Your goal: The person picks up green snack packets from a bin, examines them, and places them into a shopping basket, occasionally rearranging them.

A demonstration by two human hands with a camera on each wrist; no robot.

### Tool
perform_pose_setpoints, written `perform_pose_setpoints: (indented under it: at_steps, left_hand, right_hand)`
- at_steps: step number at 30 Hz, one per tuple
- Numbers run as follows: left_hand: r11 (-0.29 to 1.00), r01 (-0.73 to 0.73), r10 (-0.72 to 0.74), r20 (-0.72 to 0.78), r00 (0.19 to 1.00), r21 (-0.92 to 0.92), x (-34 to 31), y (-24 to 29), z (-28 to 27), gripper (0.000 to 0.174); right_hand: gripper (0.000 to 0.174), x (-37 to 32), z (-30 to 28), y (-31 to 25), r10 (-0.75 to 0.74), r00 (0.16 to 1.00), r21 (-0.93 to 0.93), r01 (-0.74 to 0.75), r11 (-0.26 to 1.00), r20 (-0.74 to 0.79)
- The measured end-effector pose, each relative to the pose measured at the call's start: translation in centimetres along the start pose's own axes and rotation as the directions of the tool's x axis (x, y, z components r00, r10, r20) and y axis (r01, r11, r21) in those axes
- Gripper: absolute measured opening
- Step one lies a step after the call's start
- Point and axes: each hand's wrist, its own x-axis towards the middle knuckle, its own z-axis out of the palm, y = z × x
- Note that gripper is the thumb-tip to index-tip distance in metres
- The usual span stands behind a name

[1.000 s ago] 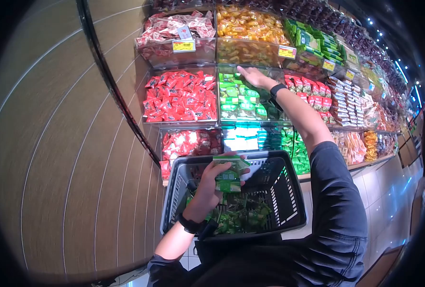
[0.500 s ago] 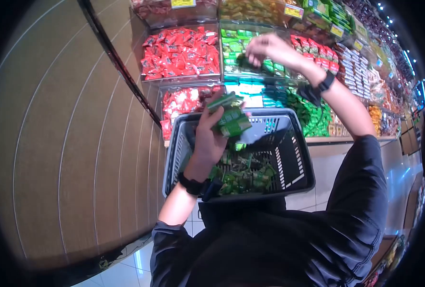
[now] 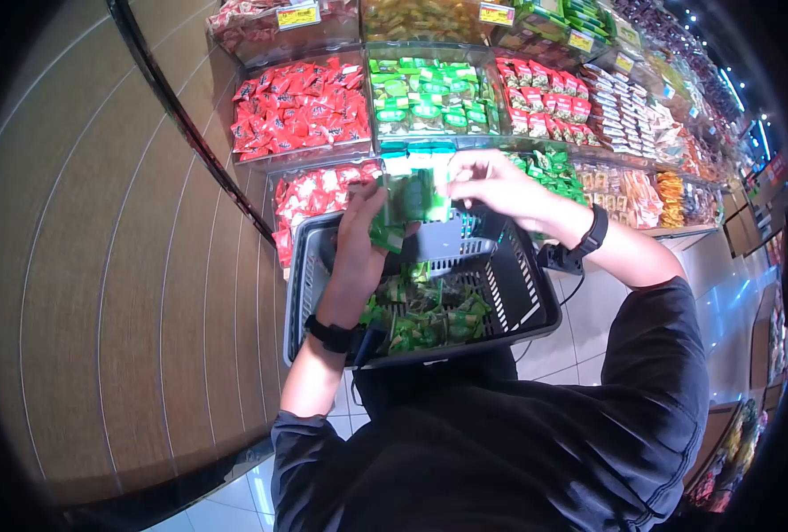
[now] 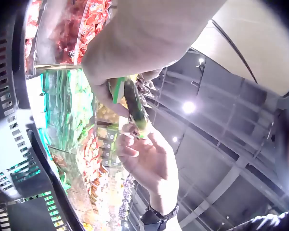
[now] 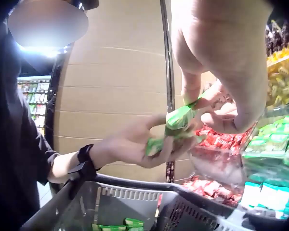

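Note:
In the head view my left hand (image 3: 354,239) grips several green snack packets (image 3: 416,195) above the basket, its thumb lying across them. My right hand (image 3: 505,191) has come to the right edge of these packets and pinches one between thumb and fingers. From the right wrist, a green packet (image 5: 180,118) shows between the right fingertips and the left hand (image 5: 130,142). The left wrist view has the right fingertips at the packet's lower end. More green packets (image 3: 434,328) lie on the bottom of the grey shopping basket (image 3: 543,324).
Behind the basket rise tiered bins of sweets: red packets (image 3: 301,106) at left, green packets (image 3: 434,97) in the middle, red-and-green ones (image 3: 545,97) to the right. A brown panel wall (image 3: 137,266) borders the left side. Tiled floor (image 3: 545,355) shows beside the basket.
My right hand has come down from the green bin to the packets in the left hand. The left hand stays over the basket holding its packets, and the head view has tilted down.

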Motion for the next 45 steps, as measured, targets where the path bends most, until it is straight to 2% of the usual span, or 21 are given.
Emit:
perform_pose_setpoints:
  at_steps: [3,5,10,14,16,18,19,21,23,25,27,29,31,33,35,37,38,39,40,43,45]
  left_hand:
    - [0.991,0.099,-0.109,0.122,0.987,0.085,0.5,-0.3,-0.7,0.038]
    - [0.963,0.226,-0.259,0.263,0.93,0.15,-0.4,0.4,0.3,0.038]
    - [0.93,0.278,-0.354,0.386,0.852,0.239,-0.9,0.3,1.1,0.043]
    - [0.91,0.298,-0.391,0.356,0.849,0.289,-0.9,0.2,1.3,0.044]
    - [0.904,0.287,-0.393,0.356,0.848,0.315,-1.1,0.2,1.5,0.042]
    - [0.865,0.272,-0.43,0.343,0.835,0.422,-1.4,0.2,1.9,0.039]
    - [0.862,0.265,-0.43,0.348,0.833,0.432,-1.4,0.0,2.0,0.039]
    - [0.899,0.286,-0.383,0.278,0.881,0.332,-0.9,-0.3,1.8,0.037]
    - [0.917,0.257,-0.329,0.214,0.92,0.306,-0.6,0.0,1.6,0.036]
    - [0.943,0.201,-0.237,0.11,0.965,0.264,-0.4,0.3,1.4,0.034]
    - [0.952,0.211,-0.238,0.1,0.966,0.222,-0.2,-0.5,0.6,0.034]
    - [0.927,0.167,-0.208,0.089,0.974,0.335,-0.2,-1.2,0.6,0.037]
    - [0.927,0.137,-0.177,0.084,0.981,0.349,-0.3,-1.4,1.0,0.037]
    - [0.906,0.249,-0.283,0.051,0.958,0.343,-0.3,-0.7,1.6,0.035]
    - [0.899,0.297,-0.326,0.041,0.944,0.323,0.0,-0.7,1.6,0.035]
    - [0.927,0.23,-0.262,0.071,0.963,0.297,-0.3,-0.4,1.9,0.038]
    - [0.931,0.203,-0.24,0.089,0.967,0.305,-0.5,-0.2,2.0,0.04]
    - [0.931,0.206,-0.241,0.084,0.967,0.301,-0.6,-0.1,2.1,0.04]
    - [0.93,0.175,-0.213,0.085,0.973,0.324,-0.6,-0.1,2.0,0.039]
    - [0.926,0.148,-0.186,0.078,0.979,0.348,-0.6,0.0,1.9,0.038]
    - [0.924,0.148,-0.185,0.073,0.98,0.353,-0.6,0.1,1.9,0.038]
  right_hand:
    - [0.01,1.0,-2.5,-1.0,-0.057,0.998,-0.012,0.058,0.998,0.041]
    - [0.011,1.3,-3.5,-2.6,-0.007,0.988,-0.107,0.024,0.994,0.152]
    - [0.015,3.1,-5.1,-2.1,-0.048,0.923,-0.18,0.126,0.976,0.383]
    - [0.015,4.3,-4.1,-0.7,-0.118,0.903,-0.139,0.19,0.972,0.412]
    - [0.019,4.5,-2.2,-0.9,-0.135,0.957,-0.298,0.21,0.931,0.255]
    - [0.022,5.0,-0.5,0.1,-0.26,0.923,-0.216,0.326,0.92,0.283]
    - [0.023,5.4,0.4,0.3,-0.348,0.893,-0.18,0.406,0.896,0.285]
    - [0.026,4.9,1.7,-0.2,-0.57,0.813,-0.568,0.525,0.634,0.116]
    - [0.031,4.0,1.6,-1.4,-0.585,0.786,-0.506,0.595,0.624,0.201]
    - [0.035,3.9,1.1,-0.4,-0.701,0.617,-0.433,0.775,0.461,0.357]
    - [0.039,2.5,1.5,-0.2,-0.464,0.779,-0.61,0.622,0.49,0.421]
    - [0.043,2.1,2.4,0.4,-0.479,0.78,-0.67,0.607,0.427,0.402]
    - [0.041,2.1,2.8,1.3,-0.584,0.712,-0.635,0.667,0.39,0.39]
    - [0.042,1.5,1.9,0.4,-0.545,0.744,-0.674,0.631,0.384,0.387]
    - [0.032,1.9,1.6,0.1,-0.597,0.75,-0.615,0.621,0.486,0.285]
    - [0.029,3.5,-1.4,0.2,-0.392,0.869,-0.547,0.494,0.675,0.302]
    - [0.026,5.2,-3.2,0.3,-0.466,0.836,-0.449,0.548,0.705,0.29]
    - [0.024,7.6,-5.4,0.8,-0.628,0.761,-0.468,0.62,0.63,0.162]
    - [0.019,8.2,-7.5,-1.8,-0.518,0.854,-0.591,0.443,0.675,0.049]
    - [0.022,14.5,-16.8,-2.6,-0.67,0.734,-0.869,0.399,0.294,0.11]
    - [0.028,18.0,-21.2,-1.2,-0.633,0.758,-0.933,0.324,0.155,0.158]
